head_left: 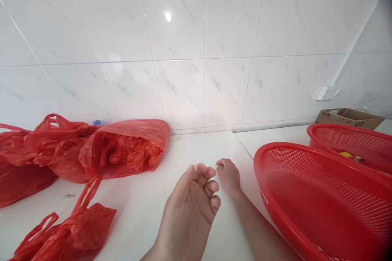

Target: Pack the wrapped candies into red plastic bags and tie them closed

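Observation:
My left hand (192, 208) is raised over the white table (137, 216), its palm toward me. The fingers are loosely bent and the palm is bare. Beyond it and to the right, my right hand (229, 176) is low at the tabletop with its back up and its fingers curled in. Whatever those fingers hold, if anything, is hidden. Closest to the right forearm stands a large red perforated plastic basket (284, 204), with only its bare bottom and walls showing.
A red plastic bag (147, 126) stuffed with crumpled red bags lies at the left among other red bags (61, 138). A knotted red bag (82, 228) sits nearer. Behind the basket are a second red basket (324, 130), a cardboard box (352, 118) and a wall socket (329, 93).

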Available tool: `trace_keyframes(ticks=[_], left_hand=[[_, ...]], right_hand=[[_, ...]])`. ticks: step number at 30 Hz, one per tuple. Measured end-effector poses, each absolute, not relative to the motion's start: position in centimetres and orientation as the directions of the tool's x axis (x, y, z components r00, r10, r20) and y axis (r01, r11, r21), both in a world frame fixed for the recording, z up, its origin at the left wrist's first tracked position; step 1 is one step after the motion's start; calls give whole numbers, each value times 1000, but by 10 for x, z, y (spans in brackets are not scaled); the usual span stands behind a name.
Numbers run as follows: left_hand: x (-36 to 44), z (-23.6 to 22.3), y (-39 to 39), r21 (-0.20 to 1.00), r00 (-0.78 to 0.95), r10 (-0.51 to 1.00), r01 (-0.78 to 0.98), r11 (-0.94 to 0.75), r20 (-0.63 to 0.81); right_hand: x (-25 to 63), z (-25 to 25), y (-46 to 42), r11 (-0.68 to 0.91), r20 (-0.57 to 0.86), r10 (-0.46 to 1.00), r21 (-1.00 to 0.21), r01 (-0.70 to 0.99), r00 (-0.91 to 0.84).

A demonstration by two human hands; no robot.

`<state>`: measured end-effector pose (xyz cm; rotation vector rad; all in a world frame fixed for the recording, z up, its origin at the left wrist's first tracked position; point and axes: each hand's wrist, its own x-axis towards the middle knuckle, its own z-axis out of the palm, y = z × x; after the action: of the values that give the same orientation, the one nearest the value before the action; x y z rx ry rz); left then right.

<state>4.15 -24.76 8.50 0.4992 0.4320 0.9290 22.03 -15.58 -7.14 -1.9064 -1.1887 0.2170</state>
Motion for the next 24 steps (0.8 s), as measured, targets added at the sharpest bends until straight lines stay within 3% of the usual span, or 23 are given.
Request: trace_keyframes(ticks=[6, 9, 14, 19, 22, 24], left_hand=[[41, 66, -231, 702, 457, 876, -573, 422, -154], [27, 45, -202, 808, 390, 915, -504, 305, -102], [-24, 11, -145, 903, 117, 993, -426, 66, -17], [-73, -1, -111, 915, -228, 971, -403, -26, -73], [-87, 0, -99, 954, -381, 924, -256, -154, 46], [-88, 1, -91, 972, -394, 906, -102, -213, 157]], right_hand=[[222, -69, -156, -189, 266, 815, -718, 670, 514], [224, -69, -156, -208, 253, 827, -691, 692, 502], [226, -69, -154, -240, 198, 847, -685, 688, 493], [224, -68, -155, -244, 175, 853, -699, 672, 491], [224, -69, -154, -257, 152, 854, -709, 657, 498], [223, -69, -154, -262, 143, 854, -711, 652, 500]])
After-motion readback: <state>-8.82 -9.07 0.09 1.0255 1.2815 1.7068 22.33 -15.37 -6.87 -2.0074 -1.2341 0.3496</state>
